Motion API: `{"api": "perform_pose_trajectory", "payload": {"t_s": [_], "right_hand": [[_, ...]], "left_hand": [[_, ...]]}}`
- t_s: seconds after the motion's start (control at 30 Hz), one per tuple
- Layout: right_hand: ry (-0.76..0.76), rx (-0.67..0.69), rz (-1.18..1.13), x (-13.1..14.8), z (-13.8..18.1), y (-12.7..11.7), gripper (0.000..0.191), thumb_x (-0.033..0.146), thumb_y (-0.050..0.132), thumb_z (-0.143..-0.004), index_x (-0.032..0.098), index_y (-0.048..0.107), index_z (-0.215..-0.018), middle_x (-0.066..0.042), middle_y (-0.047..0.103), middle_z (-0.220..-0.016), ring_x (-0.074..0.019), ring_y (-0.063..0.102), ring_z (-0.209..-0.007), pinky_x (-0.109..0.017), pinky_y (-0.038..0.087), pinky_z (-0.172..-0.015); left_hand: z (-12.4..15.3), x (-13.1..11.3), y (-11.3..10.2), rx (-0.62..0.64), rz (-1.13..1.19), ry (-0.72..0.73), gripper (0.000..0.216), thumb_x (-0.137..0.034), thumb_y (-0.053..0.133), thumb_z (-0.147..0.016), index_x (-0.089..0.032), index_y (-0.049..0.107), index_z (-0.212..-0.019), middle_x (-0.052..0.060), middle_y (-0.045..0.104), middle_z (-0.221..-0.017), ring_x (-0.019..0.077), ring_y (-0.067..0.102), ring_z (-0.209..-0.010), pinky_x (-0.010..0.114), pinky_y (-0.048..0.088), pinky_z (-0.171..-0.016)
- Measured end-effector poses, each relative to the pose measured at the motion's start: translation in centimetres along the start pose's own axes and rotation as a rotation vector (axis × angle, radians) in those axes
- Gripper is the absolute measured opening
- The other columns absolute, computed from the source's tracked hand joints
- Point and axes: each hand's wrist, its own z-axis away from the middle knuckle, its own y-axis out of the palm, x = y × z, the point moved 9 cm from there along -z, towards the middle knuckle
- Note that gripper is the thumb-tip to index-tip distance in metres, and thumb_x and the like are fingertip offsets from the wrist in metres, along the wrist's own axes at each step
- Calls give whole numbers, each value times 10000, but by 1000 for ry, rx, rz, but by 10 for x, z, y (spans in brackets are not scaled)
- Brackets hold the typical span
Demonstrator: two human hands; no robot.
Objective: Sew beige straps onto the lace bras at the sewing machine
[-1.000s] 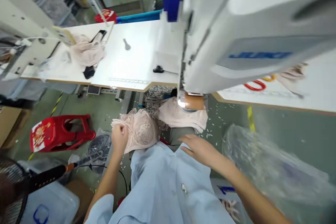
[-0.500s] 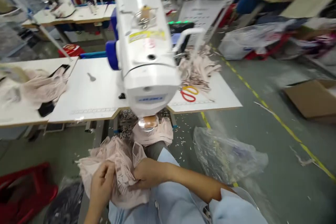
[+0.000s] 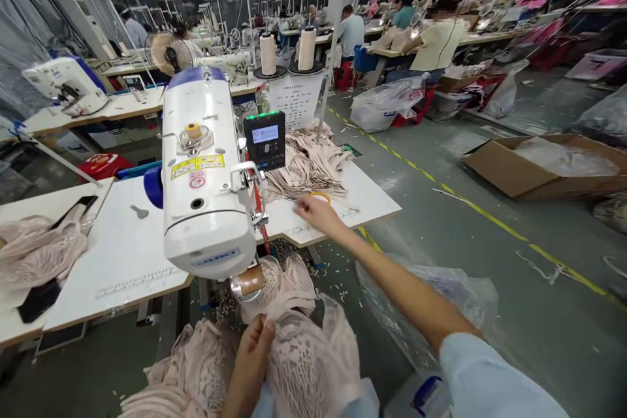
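Observation:
My left hand pinches the edge of a pale pink lace bra held low in front of the sewing machine. The bra hangs over my lap. My right hand is stretched out to the white table on the right, its fingers curled over the scissors. Only the yellow handle and a bit of blade show; the rest is hidden by the hand. Another pink lace piece lies around the narrow arm under the machine head. A pile of similar lace pieces sits left of my left hand.
Cut beige fabric strips are heaped behind the scissors, beside a control panel. More pink garments lie on the left table. A clear plastic bag and an open cardboard box are on the floor to the right. Co-workers sit farther back.
My view has lifted. My right hand has left the lace fabric and moved up and right to the scissors. My left hand has moved right and now holds a bra edge near the machine.

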Motion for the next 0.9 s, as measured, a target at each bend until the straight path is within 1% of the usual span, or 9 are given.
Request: {"api": "perform_pose_trajectory", "payload": {"t_s": [0.17, 0.3, 0.43, 0.53, 0.63, 0.7, 0.77, 0.83, 0.9], "right_hand": [[123, -259, 40, -14, -102, -43, 355, 277, 509, -914, 54, 589, -1178, -248, 514, -1267, -333, 422, -1170, -417, 317, -973], [46, -250, 13, 1, -98, -52, 332, 227, 370, -961, 69, 625, -1104, -232, 547, -1239, -305, 460, -1129, -408, 340, -956], [-153, 54, -49, 24, -15, -27, 257, 273, 447, -943, 180, 679, -1002, -67, 692, -904, -207, 601, -821, -294, 440, -761], [-668, 843, -257, 90, 118, 28, 151, 250, 586, -882, 253, 716, -958, 5, 712, -899, -157, 641, -830, -225, 449, -732], [-948, 1162, -296, 139, 219, 43, 76, 172, 655, -824, 234, 683, -790, 5, 701, -840, -145, 639, -802, -216, 407, -627], [-974, 1106, -261, 162, 233, 47, 88, 150, 642, -811, 228, 642, -769, 12, 685, -806, -141, 619, -742, -234, 359, -570], [-826, 948, -281, 167, 208, 44, 78, 156, 616, -803, 227, 626, -834, 23, 658, -782, -135, 584, -691, -237, 333, -557], [-573, 748, -372, 146, 162, 33, 110, 159, 614, -770, 220, 598, -861, 35, 610, -752, -122, 531, -652, -228, 333, -565], [-318, 557, -539, 106, 118, 17, 137, 170, 631, -726, 216, 545, -823, 43, 545, -721, -113, 470, -618, -223, 330, -556]], "left_hand": [[14, -29, 4, -47, -371, 221, 511, -670, 457, -876, -212, 453, -650, 9, 463, -664, 175, 445, -670, 279, 397, -650], [22, -39, -14, -182, -442, 283, 382, -594, 475, -900, -245, 594, -802, 52, 588, -763, 226, 553, -744, 313, 445, -717], [27, -36, -58, -369, -447, 242, 411, -523, 528, -888, -285, 604, -1214, 103, 679, -1045, 299, 622, -999, 374, 490, -838], [25, -53, -64, -239, -532, 373, 261, -430, 529, -898, -284, 716, -1008, 94, 705, -1056, 289, 643, -1010, 376, 494, -884], [24, -82, -56, -141, -563, 456, 250, -383, 516, -913, -274, 733, -972, 85, 720, -1012, 264, 657, -970, 346, 501, -867], [25, -98, -31, 11, -534, 474, 338, -440, 473, -936, -244, 727, -1043, 100, 711, -1050, 270, 640, -1013, 356, 480, -912], [30, -98, 13, 387, -493, 433, 484, -577, 464, -906, -199, 730, -1051, 111, 710, -1004, 277, 643, -958, 357, 483, -890], [39, -88, 41, 650, -474, 334, 524, -624, 487, -878, -173, 749, -927, 90, 707, -858, 242, 647, -807, 312, 498, -772], [40, -75, 44, 707, -457, 225, 515, -593, 477, -903, -159, 742, -819, 66, 681, -737, 197, 628, -693, 267, 481, -669]]}}
